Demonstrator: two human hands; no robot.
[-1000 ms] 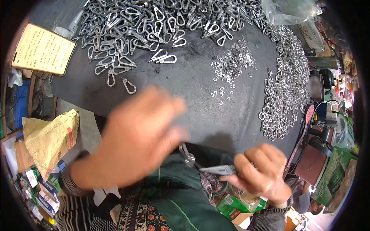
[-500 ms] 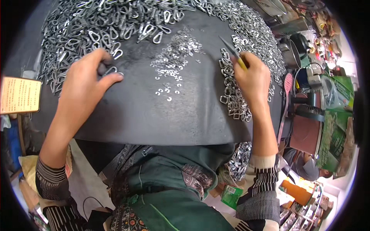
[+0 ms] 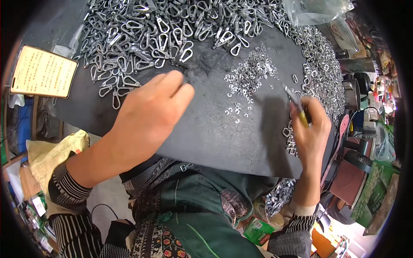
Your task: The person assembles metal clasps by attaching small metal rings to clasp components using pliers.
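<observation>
Over the dark grey table point(image 3: 202, 137), my left hand point(image 3: 150, 112) is closed with its fingers curled; what they hold, if anything, is hidden. It is nearest to a large pile of silver snap hooks point(image 3: 163, 32) beyond it. My right hand point(image 3: 312, 124) grips a slim pointed tool with a yellow handle point(image 3: 304, 118), its grey tip pointing up and to the left. Small C-shaped metal rings point(image 3: 254, 69) lie scattered between the two hands. Beside and partly under my right hand are small metal link rings point(image 3: 290, 142), and more of these links point(image 3: 322, 60) are heaped beyond it.
A lit phone point(image 3: 43, 72) stands at the table's left edge. A clear plastic bag point(image 3: 318, 10) lies at the far right. Metal cups point(image 3: 350, 94) and a pink brush point(image 3: 344, 124) are along the right edge. A single link point(image 3: 185, 167) rests on my lap.
My view has shifted, so the table's things appear farther right and lower. My left hand has lifted and turned, fingers curled. My right hand still grips the pointed tool, now away from the links.
</observation>
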